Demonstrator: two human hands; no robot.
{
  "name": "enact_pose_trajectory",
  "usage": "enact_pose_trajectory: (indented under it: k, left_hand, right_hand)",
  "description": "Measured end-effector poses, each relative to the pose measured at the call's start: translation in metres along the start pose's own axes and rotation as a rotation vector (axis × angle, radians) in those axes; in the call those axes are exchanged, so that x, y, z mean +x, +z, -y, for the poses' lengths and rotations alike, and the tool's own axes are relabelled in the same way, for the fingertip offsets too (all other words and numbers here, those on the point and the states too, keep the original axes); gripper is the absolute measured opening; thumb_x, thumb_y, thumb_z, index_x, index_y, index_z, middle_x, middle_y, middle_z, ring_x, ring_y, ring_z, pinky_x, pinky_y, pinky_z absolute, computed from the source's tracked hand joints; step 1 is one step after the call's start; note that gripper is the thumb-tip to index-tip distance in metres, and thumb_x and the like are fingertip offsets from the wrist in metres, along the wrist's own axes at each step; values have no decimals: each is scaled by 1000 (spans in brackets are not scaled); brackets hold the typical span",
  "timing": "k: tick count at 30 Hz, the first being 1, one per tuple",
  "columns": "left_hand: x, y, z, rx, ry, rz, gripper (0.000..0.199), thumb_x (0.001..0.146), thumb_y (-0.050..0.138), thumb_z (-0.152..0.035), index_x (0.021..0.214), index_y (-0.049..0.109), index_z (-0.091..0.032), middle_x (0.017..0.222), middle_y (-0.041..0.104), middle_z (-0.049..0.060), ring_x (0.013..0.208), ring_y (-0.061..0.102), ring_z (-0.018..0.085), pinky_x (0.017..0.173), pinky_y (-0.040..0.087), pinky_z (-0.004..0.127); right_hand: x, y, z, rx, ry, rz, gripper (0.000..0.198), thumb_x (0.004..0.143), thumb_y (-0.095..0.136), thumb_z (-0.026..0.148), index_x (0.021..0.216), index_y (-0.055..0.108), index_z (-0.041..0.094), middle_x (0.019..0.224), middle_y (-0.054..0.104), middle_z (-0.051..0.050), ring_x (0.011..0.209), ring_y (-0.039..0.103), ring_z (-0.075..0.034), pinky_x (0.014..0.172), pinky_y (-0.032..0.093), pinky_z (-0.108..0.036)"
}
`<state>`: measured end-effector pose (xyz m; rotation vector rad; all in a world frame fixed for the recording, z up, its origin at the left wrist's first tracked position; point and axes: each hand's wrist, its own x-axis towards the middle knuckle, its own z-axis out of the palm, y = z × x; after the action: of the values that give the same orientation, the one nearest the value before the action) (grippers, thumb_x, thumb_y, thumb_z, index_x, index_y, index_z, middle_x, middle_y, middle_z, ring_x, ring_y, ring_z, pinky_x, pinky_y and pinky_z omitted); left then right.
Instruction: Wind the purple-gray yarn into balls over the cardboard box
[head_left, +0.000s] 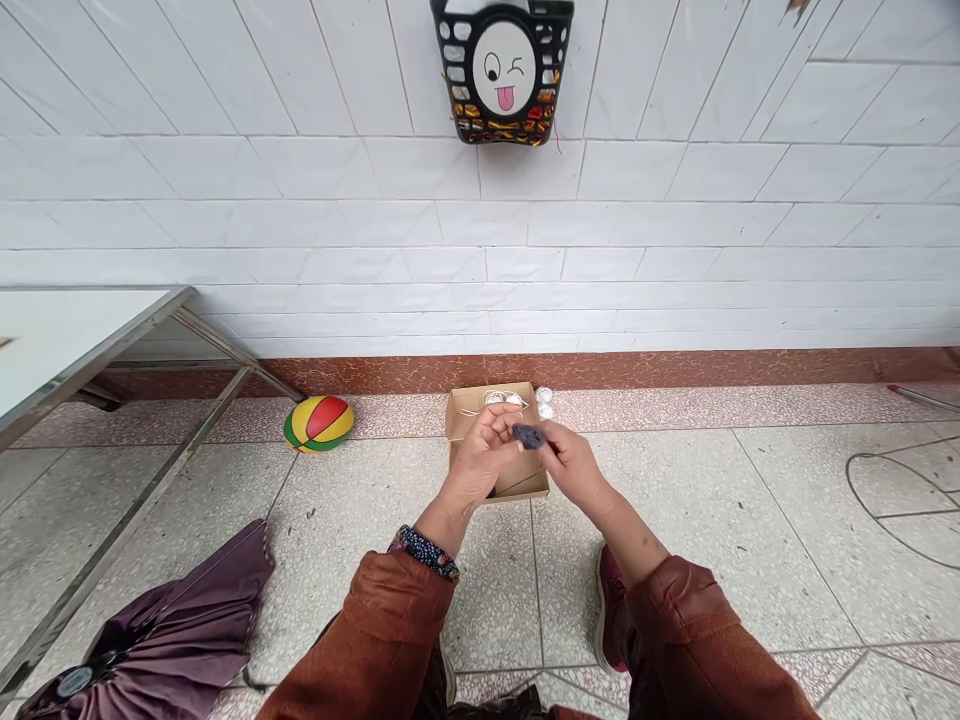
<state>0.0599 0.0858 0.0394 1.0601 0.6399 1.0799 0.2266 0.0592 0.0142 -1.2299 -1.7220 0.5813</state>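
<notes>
A small dark grey piece of crocheted or knitted yarn work is pinched between my two hands above an open cardboard box. My left hand grips its left side, with the fingers curled. At the right edge, my right hand has its thumb and fingers closed on the piece; whether it also holds a hook cannot be seen. Below, the cardboard box lies on the floor with white yarn in its far part. A dark strand runs across the box's near part, partly hidden by my hands.
White yarn balls sit beside the box. A colourful ball lies to the left, near a metal-framed table and a folded purple umbrella. A black basket hangs on the tiled wall. A wire frame stands at right.
</notes>
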Motion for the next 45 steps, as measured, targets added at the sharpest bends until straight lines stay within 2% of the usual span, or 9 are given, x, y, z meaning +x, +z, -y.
enact_pose_trajectory:
  k: [6, 11, 15, 17, 24, 32, 36, 41, 45]
  left_hand:
    - [10, -9, 3, 243, 95, -186, 44, 71, 75, -14, 111, 56, -23, 90, 68, -1, 81, 63, 13, 79, 46, 27]
    - [6, -11, 6, 430, 105, -109, 51, 66, 73, -9, 114, 58, -22, 87, 64, -1, 79, 61, 13, 77, 46, 27]
    - [0, -6, 5, 280, 7, 100, 50, 70, 75, -13, 117, 61, -22, 90, 67, 0, 82, 62, 14, 79, 47, 28]
    - [-2, -3, 5, 174, -44, 133, 42, 72, 76, -17, 113, 66, -21, 97, 70, 4, 89, 64, 16, 83, 49, 30]
    - [1, -2, 6, 13, -37, -55, 28, 69, 81, -21, 96, 71, -19, 96, 72, 3, 91, 64, 17, 92, 48, 32]
    - [5, -7, 9, 266, 28, -213, 28, 70, 76, -18, 96, 65, -18, 91, 69, 2, 84, 64, 15, 82, 48, 29]
    - [4, -4, 9, 394, 57, -161, 38, 66, 76, -12, 100, 60, -20, 88, 68, 1, 81, 62, 15, 74, 46, 27]
    - [-3, 1, 6, 249, 11, 87, 46, 70, 74, -12, 112, 58, -22, 93, 67, 1, 87, 62, 15, 81, 46, 28]
    - [-3, 0, 9, 98, 0, 22, 28, 72, 76, -17, 97, 65, -20, 94, 65, 2, 91, 60, 15, 85, 45, 28]
  right_hand:
    - [-5, 1, 13, 44, -120, 130, 16, 100, 54, 28, 96, 68, 23, 93, 73, -5, 85, 68, -20, 78, 53, -33]
    - [2, -20, 18, 114, -61, -40, 17, 98, 56, 31, 89, 67, 22, 80, 69, -3, 72, 63, -17, 68, 49, -29]
    - [6, -22, 6, 83, 69, -160, 20, 97, 56, 35, 86, 65, 22, 76, 65, -1, 69, 59, -17, 67, 47, -29]
    - [5, -16, -1, 69, 110, -152, 20, 97, 55, 35, 85, 64, 21, 74, 63, -1, 68, 57, -16, 66, 45, -28]
    - [-2, 4, -5, -33, 57, 46, 19, 96, 49, 26, 80, 58, 21, 71, 59, 0, 66, 56, -16, 62, 41, -25]
    - [-3, -4, 14, 42, -79, 231, 14, 98, 53, 23, 89, 63, 22, 83, 67, -2, 76, 62, -17, 72, 47, -28]
    - [1, -15, 19, 123, -97, 120, 10, 97, 58, 26, 92, 66, 22, 85, 69, -3, 77, 64, -17, 72, 48, -28]
    - [7, -18, 5, 34, -13, -76, 15, 97, 57, 27, 85, 64, 21, 76, 65, -1, 70, 60, -17, 67, 45, -27]
    - [4, -8, -6, -35, 1, -11, 18, 99, 49, 25, 87, 62, 21, 77, 65, -2, 71, 60, -17, 66, 45, -27]
